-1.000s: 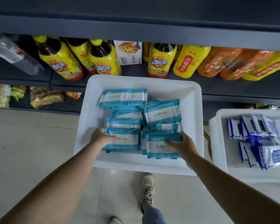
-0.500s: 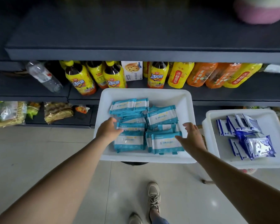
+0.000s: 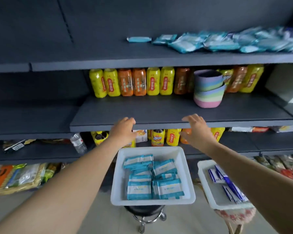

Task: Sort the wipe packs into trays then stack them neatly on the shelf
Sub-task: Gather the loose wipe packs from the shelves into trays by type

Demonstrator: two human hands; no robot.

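A white tray (image 3: 116, 188) on a black stool holds several teal wipe packs (image 3: 154, 181). To its right a second white tray (image 3: 205, 186) holds dark-blue wipe packs (image 3: 227, 181). More teal packs (image 3: 218, 42) lie in a loose row on the upper dark shelf (image 3: 125, 59). My left hand (image 3: 123, 129) and my right hand (image 3: 196, 130) are raised above the first tray, at the front edge of the middle shelf (image 3: 159, 124). Both hands are empty with fingers relaxed.
Yellow and orange drink bottles (image 3: 132, 81) line the back of the middle shelf, beside stacked pastel bowls (image 3: 208, 89). More bottles (image 3: 157, 137) stand on the shelf below. Snack bags (image 3: 20, 178) fill the bottom left. The stool (image 3: 144, 215) stands on a pale floor.
Both hands have left the teal packs in the tray and risen to the middle shelf's front edge. The view has tilted up, showing the upper shelf with packs.
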